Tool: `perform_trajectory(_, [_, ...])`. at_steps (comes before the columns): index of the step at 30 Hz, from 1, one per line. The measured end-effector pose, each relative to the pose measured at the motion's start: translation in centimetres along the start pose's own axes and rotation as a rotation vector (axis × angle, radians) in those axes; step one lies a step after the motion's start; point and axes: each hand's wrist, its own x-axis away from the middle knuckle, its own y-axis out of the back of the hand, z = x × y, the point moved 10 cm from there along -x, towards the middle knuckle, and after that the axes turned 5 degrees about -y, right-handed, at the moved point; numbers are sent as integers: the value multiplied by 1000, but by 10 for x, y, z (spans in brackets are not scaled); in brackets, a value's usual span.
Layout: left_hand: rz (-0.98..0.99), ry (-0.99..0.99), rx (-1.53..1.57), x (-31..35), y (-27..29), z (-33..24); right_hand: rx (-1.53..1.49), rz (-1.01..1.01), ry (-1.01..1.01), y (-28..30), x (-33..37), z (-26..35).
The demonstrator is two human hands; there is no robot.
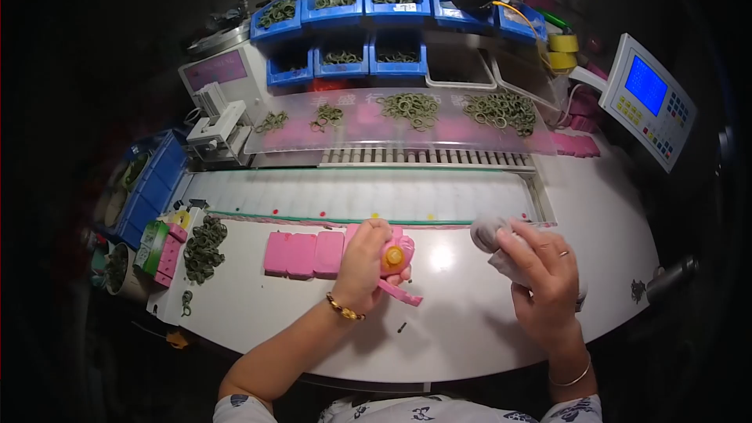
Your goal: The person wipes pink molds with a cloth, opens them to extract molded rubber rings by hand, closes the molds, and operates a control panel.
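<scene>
My left hand (pixel 365 264) is closed around a pink rubber mould (pixel 402 242) above the white table. A round yellow-orange piece (pixel 394 258) sits on the mould's face, and a pink strip (pixel 401 293) hangs below the fingers. To the right, my right hand (pixel 543 276) grips a grey, rounded, soft-looking bundle (pixel 490 235). It is blurred, so I cannot tell its exact kind. The two hands are well apart. More pink mould blocks (pixel 304 254) lie in a row just left of my left hand.
A long light tray (pixel 345 190) crosses the table ahead. Behind it, green rings (pixel 409 110) lie in piles on a translucent shelf below blue bins (pixel 337 1). Another green ring pile (pixel 205 249) lies left. A control panel (pixel 648 98) stands right; a dark cylinder (pixel 675 276) juts in at the table's right edge.
</scene>
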Motion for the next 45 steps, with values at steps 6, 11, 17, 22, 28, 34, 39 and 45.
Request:
perform_trajectory(6, [-99,-437,-319,2,-18,-21,39,53,272,-18,13,67])
perform_trajectory(11, [-172,-226,-142,8,-9,-2,48,-106,206,9,4,56])
perform_trajectory(17, [-102,-614,-360,18,-19,-27,84,124,327,-38,27,85])
perform_trajectory(22, [-297,-359,-32,9,18,-23,65,130,188,-34,21,44])
perform_trajectory(28, [-81,-119,254,2,2,-12,163,197,-58,-55,31,-31])
perform_trajectory(34, [-7,-232,3,9,-15,-8,-139,214,-66,-49,7,-8])
perform_trajectory(39, [43,-313,-20,14,-25,-2,-723,239,-180,-60,-13,10])
perform_trajectory(45, [102,-489,-20,18,-25,-14,-765,62,-135,-51,-15,36])
